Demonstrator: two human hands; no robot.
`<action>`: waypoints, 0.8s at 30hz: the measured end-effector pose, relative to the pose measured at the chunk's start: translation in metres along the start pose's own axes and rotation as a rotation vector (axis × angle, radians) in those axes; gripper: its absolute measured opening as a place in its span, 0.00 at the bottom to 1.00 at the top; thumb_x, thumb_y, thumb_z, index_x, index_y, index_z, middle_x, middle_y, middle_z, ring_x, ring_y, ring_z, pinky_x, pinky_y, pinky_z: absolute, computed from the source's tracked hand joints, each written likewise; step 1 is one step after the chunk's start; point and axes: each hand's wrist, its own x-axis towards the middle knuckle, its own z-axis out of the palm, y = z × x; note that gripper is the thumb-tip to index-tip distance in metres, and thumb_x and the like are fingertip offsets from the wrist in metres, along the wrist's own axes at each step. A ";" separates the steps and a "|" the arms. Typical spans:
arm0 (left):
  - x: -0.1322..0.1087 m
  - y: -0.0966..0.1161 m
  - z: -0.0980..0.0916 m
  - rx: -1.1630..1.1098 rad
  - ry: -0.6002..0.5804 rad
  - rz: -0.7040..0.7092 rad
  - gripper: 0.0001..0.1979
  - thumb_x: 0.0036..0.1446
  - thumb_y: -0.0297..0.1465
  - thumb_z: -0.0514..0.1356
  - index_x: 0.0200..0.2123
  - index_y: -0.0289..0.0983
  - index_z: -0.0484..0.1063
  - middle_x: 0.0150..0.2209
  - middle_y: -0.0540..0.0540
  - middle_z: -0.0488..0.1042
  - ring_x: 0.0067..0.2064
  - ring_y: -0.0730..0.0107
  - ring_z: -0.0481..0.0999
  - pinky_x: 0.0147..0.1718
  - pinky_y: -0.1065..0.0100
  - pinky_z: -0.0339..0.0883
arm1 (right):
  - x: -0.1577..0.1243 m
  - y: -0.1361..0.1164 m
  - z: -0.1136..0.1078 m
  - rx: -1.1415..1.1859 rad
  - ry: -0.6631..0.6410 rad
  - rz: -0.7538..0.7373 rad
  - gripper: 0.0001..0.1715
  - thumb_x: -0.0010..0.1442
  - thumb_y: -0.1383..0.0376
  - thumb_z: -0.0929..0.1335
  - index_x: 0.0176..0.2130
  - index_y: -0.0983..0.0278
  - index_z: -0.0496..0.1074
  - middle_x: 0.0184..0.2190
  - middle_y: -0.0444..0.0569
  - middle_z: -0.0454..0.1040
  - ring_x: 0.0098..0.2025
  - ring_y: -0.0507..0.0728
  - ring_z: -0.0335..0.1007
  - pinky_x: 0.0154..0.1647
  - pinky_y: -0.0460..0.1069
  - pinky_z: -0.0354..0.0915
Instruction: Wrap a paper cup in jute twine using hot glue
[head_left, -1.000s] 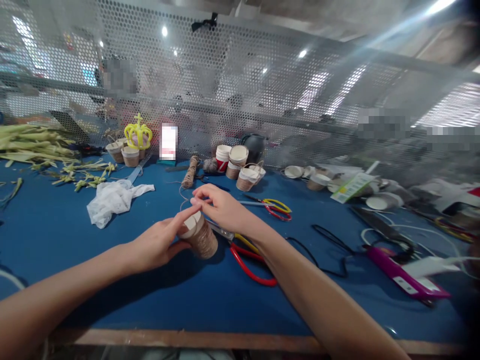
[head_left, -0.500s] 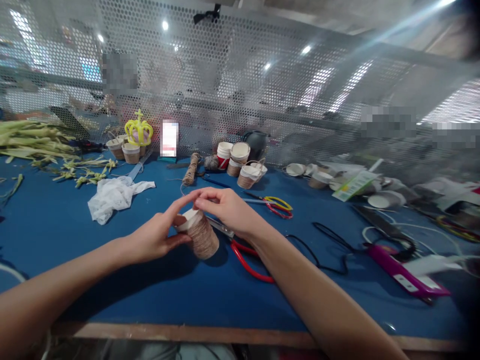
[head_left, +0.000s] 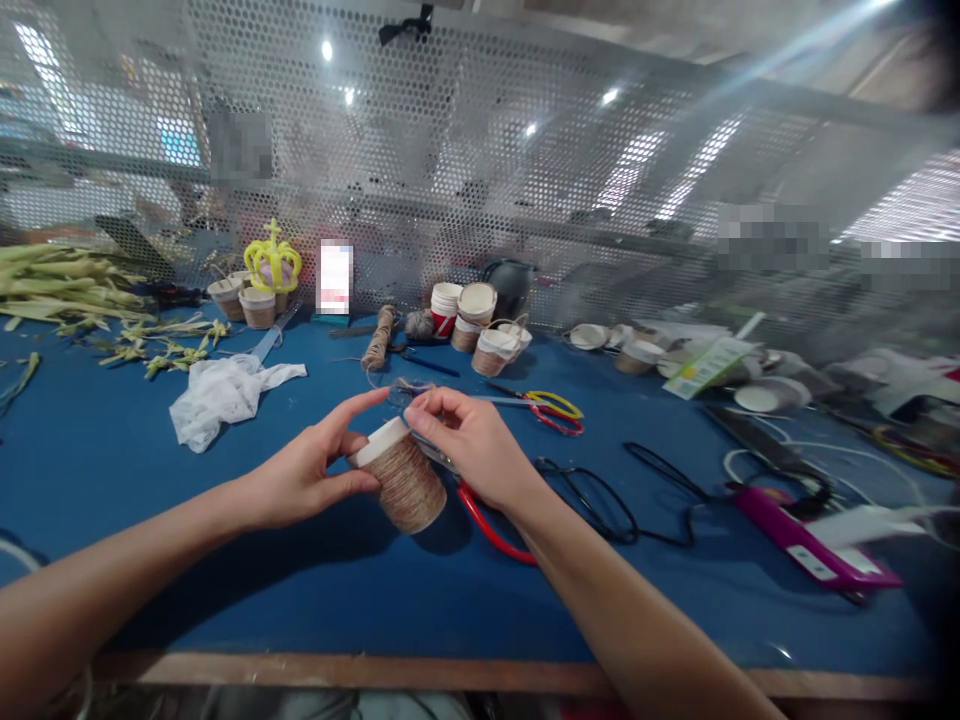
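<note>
My left hand grips a white-rimmed paper cup wound with brown twine. The cup is tilted, its rim toward the upper left, thumb on its near side and index finger stretched out above. Just above the rim, my right hand is closed in a pinch at a thin strand of twine that leads back to the twine bundle; the strand's end at the fingertips is hard to make out. Under my right hand lie red-handled scissors, partly hidden.
Behind are more twine-wrapped cups and scissors with yellow and red handles. A white cloth and a yellow crown are at left. A purple power strip and a black cord lie right, before a perforated metal screen.
My right hand has drawn back slightly to the right, away from my left fingertips. The cup has shifted a little right and down, showing more of its wrapped side.
</note>
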 end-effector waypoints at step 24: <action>-0.005 0.004 -0.001 0.037 -0.033 0.064 0.33 0.56 0.29 0.55 0.61 0.39 0.42 0.35 0.45 0.73 0.34 0.70 0.71 0.36 0.69 0.63 | -0.012 0.006 0.004 -0.247 -0.016 0.012 0.14 0.61 0.58 0.57 0.28 0.63 0.59 0.24 0.41 0.60 0.27 0.51 0.56 0.30 0.46 0.56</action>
